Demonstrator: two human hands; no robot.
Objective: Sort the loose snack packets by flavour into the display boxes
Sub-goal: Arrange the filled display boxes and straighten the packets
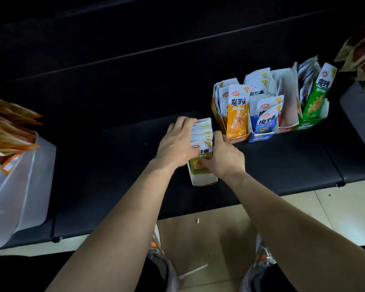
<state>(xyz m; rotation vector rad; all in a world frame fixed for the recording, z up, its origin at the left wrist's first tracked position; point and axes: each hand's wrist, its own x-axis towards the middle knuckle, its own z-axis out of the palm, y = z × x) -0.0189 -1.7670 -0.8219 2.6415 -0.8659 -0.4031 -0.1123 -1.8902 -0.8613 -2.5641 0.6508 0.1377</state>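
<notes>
Now, head view: looking down on dark bench point(114, 154).
Left hand point(177, 142): fingers wrapped round left side of packet stack point(201, 131).
Right hand point(223, 157): clamped on the stack's right side.
Packet stack: upright in yellow-green box point(202, 179), mid-frame.
Filled boxes point(261, 135): right of centre, just beside.
Risk: uneven squeeze could fan packets out; a hard push may tip the light box.

Yellow-green packets point(201, 133) upright in box point(202, 179)
</notes>
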